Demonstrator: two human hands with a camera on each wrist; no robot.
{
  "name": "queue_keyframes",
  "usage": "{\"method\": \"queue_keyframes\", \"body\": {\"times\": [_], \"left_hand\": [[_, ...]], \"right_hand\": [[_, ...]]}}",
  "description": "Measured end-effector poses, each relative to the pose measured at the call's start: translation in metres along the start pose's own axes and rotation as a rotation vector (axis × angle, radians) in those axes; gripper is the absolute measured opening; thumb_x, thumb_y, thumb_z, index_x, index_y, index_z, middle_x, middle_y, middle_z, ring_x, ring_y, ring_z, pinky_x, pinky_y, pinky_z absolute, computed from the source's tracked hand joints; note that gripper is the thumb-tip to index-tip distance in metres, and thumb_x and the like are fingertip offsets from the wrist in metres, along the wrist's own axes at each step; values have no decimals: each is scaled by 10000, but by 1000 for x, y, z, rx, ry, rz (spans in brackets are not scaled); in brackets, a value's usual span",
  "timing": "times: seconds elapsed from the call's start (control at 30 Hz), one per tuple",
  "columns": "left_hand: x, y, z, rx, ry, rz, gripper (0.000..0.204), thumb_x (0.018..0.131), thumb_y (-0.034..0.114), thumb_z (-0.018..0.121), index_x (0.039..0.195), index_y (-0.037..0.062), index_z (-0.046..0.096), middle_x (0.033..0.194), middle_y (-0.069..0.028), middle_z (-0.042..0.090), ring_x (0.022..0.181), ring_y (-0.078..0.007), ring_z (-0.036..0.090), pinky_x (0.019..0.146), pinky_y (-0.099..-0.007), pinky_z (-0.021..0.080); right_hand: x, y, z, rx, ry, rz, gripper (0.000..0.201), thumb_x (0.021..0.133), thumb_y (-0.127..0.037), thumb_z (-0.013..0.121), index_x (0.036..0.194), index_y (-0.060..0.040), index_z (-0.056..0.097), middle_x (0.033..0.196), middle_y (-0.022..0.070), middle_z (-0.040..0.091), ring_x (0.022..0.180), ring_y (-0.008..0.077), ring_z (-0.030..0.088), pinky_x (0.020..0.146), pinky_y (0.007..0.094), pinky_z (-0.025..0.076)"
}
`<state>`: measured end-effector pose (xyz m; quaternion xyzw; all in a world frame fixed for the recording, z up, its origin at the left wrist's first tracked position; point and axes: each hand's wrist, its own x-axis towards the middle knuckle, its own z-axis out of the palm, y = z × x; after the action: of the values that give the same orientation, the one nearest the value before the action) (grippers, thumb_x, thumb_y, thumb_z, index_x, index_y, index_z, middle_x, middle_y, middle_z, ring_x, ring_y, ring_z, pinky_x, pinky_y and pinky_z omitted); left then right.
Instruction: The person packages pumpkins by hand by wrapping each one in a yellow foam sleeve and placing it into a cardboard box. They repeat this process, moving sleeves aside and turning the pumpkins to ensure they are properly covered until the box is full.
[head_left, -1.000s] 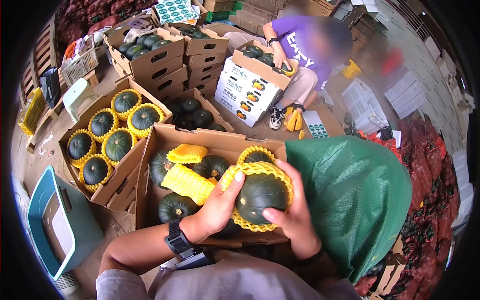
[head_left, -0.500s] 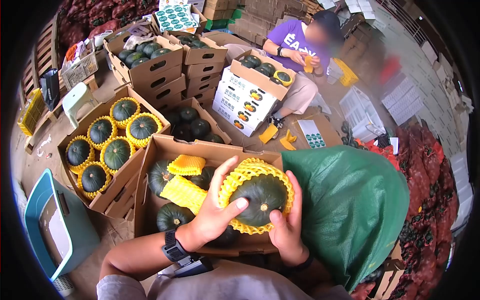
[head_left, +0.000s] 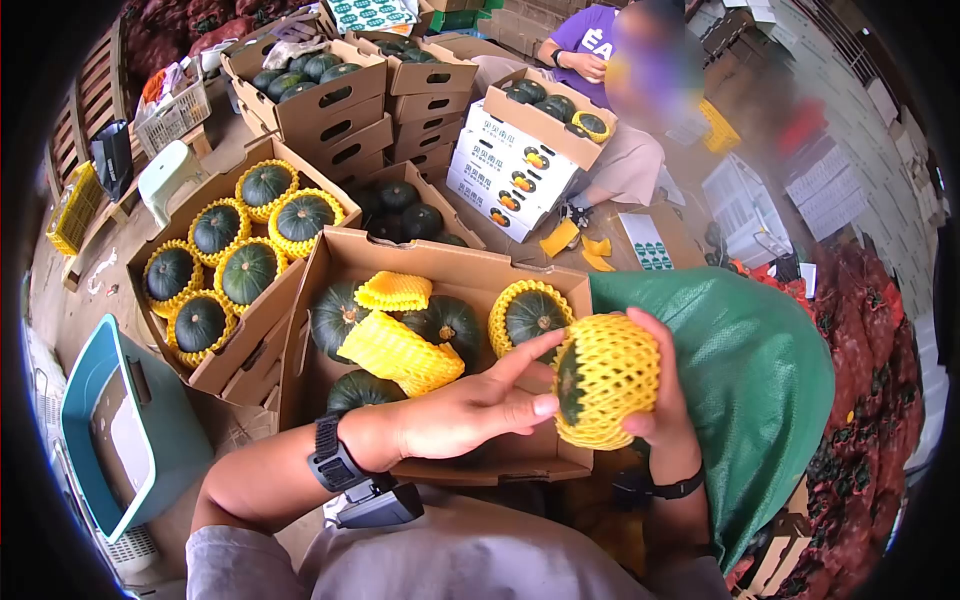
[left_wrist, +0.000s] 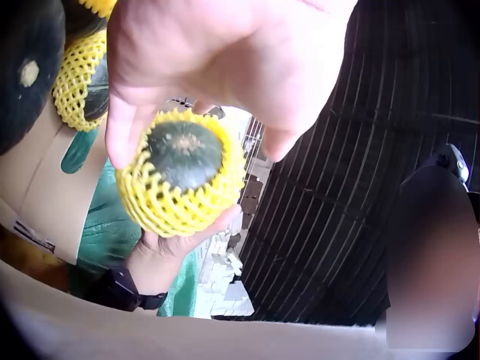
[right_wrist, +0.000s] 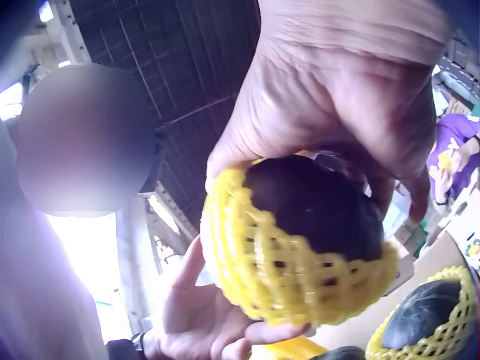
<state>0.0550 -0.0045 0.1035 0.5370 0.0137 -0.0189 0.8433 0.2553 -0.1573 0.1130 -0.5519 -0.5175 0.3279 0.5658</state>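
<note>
A dark green pumpkin in a yellow foam net (head_left: 612, 380) is in my right hand (head_left: 668, 408), whose fingers and thumb curl round its right side. My left hand (head_left: 470, 415) has its fingers stretched toward the pumpkin's left side, fingertips right at the net. In the left wrist view, one end of the pumpkin (left_wrist: 184, 154) shows bare through the net's opening. Below the hands, an open cardboard box (head_left: 475, 282) contains another netted pumpkin (head_left: 532, 318), several bare pumpkins (head_left: 335, 315) and two loose foam nets, one ribbed (head_left: 393, 291) and one longer (head_left: 400, 355).
To the left stands a box of netted pumpkins (head_left: 250, 272), with a teal bin (head_left: 165, 450) nearer me. A green sack (head_left: 730, 370) bulges on the right. Stacked boxes (head_left: 330, 110) stand behind, and a person in purple (head_left: 590, 40) sits beside white cartons (head_left: 510, 175).
Both hands held the pumpkin over the box. It has moved right and turned, its netted side now facing up; my left hand has loosened from it. The other person has raised their hands.
</note>
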Motion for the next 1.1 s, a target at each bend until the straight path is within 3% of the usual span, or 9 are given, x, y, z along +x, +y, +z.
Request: {"method": "queue_keyframes", "body": {"times": [0.1,0.17,0.23,0.3,0.53,0.63,0.8,0.97,1.1], "left_hand": [[7,8,0,524,20,-84,598,872,408,629,1324,53,465,1221,-129,551,1052,-241,561,904,-343,452],[8,4,1,1451,-79,44,447,798,335,696,1130,49,606,1178,-75,565,1112,-249,522,935,-365,417],[1,-6,1,1901,-197,10,413,704,387,736,1021,136,648,1073,0,570,1078,-177,474,892,-342,355],[-5,-7,-2,1892,-222,-50,415,693,408,739,1005,152,644,1023,20,565,1049,-177,479,901,-341,336],[-26,10,-9,1779,-196,-108,457,687,310,752,1092,130,640,1081,-1,578,1079,-192,494,909,-350,344],[-40,37,-16,1558,147,200,483,691,227,741,1149,123,629,1101,-24,576,1092,-213,501,918,-366,376],[-64,33,-46,1915,206,-108,419,683,147,725,1092,125,640,996,-53,602,952,-239,572,867,-376,448],[-56,46,-7,1170,409,248,236,819,155,680,1027,77,599,869,-120,617,740,-336,628,648,-394,511],[-45,35,3,1099,464,311,214,886,288,617,1003,115,565,685,-107,611,611,-326,616,533,-413,484]], "right_hand": [[-4,-3,1,363,146,69,1138,598,-394,859,1435,-12,189,1323,180,430,1222,293,473,1026,415,409],[-6,1,0,385,121,63,1130,600,-394,857,1434,-13,196,1321,177,432,1225,293,470,1023,412,412],[0,2,1,-17,-108,33,913,604,-377,825,1363,-66,422,1284,138,449,1222,286,442,1029,408,357],[3,-17,18,-845,-407,-61,747,594,-365,797,1269,-156,555,1214,114,482,1154,295,470,965,411,360],[8,20,65,-1240,-483,215,674,627,-382,791,1242,-221,567,1237,169,456,1184,325,428,888,458,409],[-6,20,55,-1181,-450,29,715,665,-407,782,1304,-219,523,1320,177,410,1258,337,378,943,486,397],[-2,-15,34,-966,-542,70,667,744,-386,742,1333,-195,495,1345,177,421,1167,355,509,952,460,433],[17,-23,63,364,60,160,560,992,-447,376,1300,11,467,1239,122,546,1025,174,568,837,307,446],[18,-17,68,18,-58,74,473,996,-377,444,1186,45,543,995,66,624,890,120,582,800,252,452]]}}
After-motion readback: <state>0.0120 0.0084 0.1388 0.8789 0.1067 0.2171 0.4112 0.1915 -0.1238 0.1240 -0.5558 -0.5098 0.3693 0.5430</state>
